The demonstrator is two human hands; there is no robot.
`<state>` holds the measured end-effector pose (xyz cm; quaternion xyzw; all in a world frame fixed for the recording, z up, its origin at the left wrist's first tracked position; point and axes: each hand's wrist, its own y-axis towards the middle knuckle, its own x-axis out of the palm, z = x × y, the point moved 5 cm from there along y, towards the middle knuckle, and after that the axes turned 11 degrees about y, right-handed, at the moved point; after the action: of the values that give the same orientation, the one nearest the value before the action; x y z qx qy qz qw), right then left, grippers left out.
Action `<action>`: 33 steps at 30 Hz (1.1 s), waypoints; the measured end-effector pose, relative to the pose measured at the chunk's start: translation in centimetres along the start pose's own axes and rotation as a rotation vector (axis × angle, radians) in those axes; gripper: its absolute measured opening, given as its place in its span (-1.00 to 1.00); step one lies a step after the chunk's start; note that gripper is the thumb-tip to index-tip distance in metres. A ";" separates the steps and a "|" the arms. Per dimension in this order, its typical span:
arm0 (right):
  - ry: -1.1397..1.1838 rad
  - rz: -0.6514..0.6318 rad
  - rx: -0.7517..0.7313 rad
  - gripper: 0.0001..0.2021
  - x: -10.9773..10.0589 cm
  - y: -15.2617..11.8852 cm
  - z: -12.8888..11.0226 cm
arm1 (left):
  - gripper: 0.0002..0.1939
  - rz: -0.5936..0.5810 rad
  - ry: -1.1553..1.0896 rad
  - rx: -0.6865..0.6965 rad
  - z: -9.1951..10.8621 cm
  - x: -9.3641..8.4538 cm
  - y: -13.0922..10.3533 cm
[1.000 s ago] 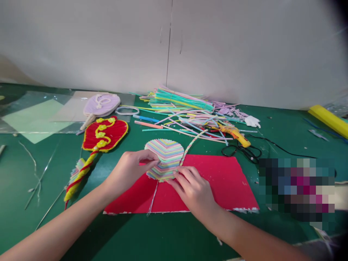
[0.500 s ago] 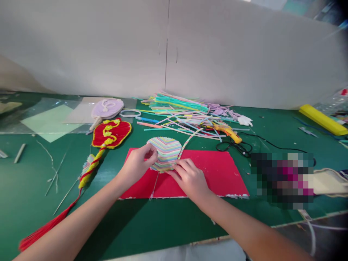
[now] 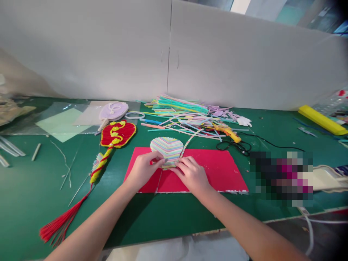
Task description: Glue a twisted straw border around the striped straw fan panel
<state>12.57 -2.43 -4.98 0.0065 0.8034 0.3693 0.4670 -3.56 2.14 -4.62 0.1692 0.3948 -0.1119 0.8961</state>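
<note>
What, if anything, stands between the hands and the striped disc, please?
Nothing visible blocks the way to the striped disc: the left hand is over its lower left part and the right hand is at its lower right edge. The heap of coloured strips lies beyond it.

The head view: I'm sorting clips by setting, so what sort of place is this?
Probably a craft workspace, judging by the coloured strips, what looks like a glue gun, and the tasselled red fan.
</note>
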 end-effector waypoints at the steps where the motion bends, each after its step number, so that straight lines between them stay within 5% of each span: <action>1: 0.001 0.004 0.000 -0.79 0.0 0.0 0.0 | -0.82 0.010 0.034 0.013 0.1 0.0 0.0; 7: 0.001 0.025 -0.004 -0.77 -0.2 0.2 0.0 | -0.64 0.101 0.130 0.140 1.2 -0.5 0.2; 10: 0.004 0.016 -0.004 -0.76 -0.2 0.1 0.0 | -0.75 0.114 0.140 0.211 1.3 -0.6 0.3; 19: 0.006 -0.001 0.015 -0.76 -0.1 0.0 0.1 | -0.81 0.026 0.136 0.268 1.0 -0.6 0.1; 24: 0.001 -0.039 0.033 -0.81 0.1 -0.1 0.2 | -0.84 -0.110 0.291 0.370 1.7 0.3 -0.6; 33: -0.014 -0.033 0.021 -0.77 0.0 0.0 0.0 | -0.79 -0.144 0.520 0.505 3.0 0.0 -1.1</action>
<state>12.58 -2.49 -4.97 0.0006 0.8041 0.3529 0.4784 -1.95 -0.08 -2.92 0.3795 0.5801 -0.2218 0.6858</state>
